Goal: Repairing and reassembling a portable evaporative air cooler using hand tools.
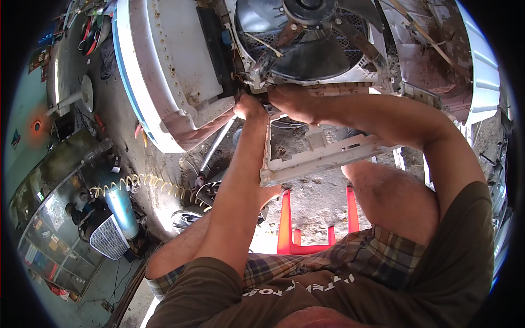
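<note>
The left hand (250,107) and right hand (291,102) work close together at the upper centre of the view, just below the fan (314,54). The left fingers curl inward at a dark gap beside the white panel (178,54); their tips are hidden, so I cannot tell what they hold. The right fingers point left, toward the left hand, and their tips are hidden too; whether they grip anything, I cannot tell.

The pale frame (328,163) sits in the middle of the view, tilted, with its left end beside the left forearm (240,175) and its upper part below the right forearm (377,112). Left of the left forearm, a silver rod (217,145) slants down to the left. A rusty panel (432,60) fills the upper right.

Red legs (285,224) stand on the floor (320,213) at lower centre, between the person's knees. At lower left, a coiled yellow hose (131,179) runs above a blue cylinder (123,210), with a grey grille (109,239) in front and a glass cabinet (54,243) farther left.
</note>
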Demonstrator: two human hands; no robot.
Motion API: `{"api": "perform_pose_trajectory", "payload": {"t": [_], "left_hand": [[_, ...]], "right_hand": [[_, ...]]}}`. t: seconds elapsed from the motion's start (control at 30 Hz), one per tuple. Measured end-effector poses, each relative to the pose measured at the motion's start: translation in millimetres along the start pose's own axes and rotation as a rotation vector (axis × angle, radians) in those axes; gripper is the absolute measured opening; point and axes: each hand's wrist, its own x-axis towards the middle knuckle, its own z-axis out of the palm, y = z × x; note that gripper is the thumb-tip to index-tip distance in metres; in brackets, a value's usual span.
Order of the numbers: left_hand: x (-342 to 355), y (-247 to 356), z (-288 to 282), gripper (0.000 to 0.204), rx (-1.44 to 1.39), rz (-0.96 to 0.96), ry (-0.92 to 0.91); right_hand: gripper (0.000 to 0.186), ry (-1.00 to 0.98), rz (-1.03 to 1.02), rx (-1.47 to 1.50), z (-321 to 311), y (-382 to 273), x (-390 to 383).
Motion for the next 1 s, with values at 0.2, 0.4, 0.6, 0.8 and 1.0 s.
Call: {"api": "perform_pose_trajectory", "payload": {"t": [0.2, 0.4, 0.6, 0.8, 1.0], "left_hand": [[-13.8, 12.9, 0.9, 0.024, -0.079, -0.141, 0.03], [-13.4, 10.6, -2.8, 0.022, -0.184, -0.087, 0.019], [-8.3, 6.8, 0.1, 0.027, -0.082, -0.056, 0.032], [17.5, 1.0, -12.7, 0.03, -0.123, 0.006, 0.026], [-25.1, 10.3, -0.1, 0.029, -0.192, -0.07, -0.04]], "right_hand": [[0.01, -0.311, 0.191, 0.016, -9.5, -5.3, 16.0], [0.014, -0.38, 0.372, 0.137, -9.7, -8.5, 19.1], [0.013, 0.019, 0.095, 0.098, -5.0, -7.5, 8.8], [0.018, -0.236, 0.179, 0.045, -30.6, -29.5, 39.2], [0.026, -0.286, 0.226, 0.031, -3.9, -8.0, 11.0]]}}
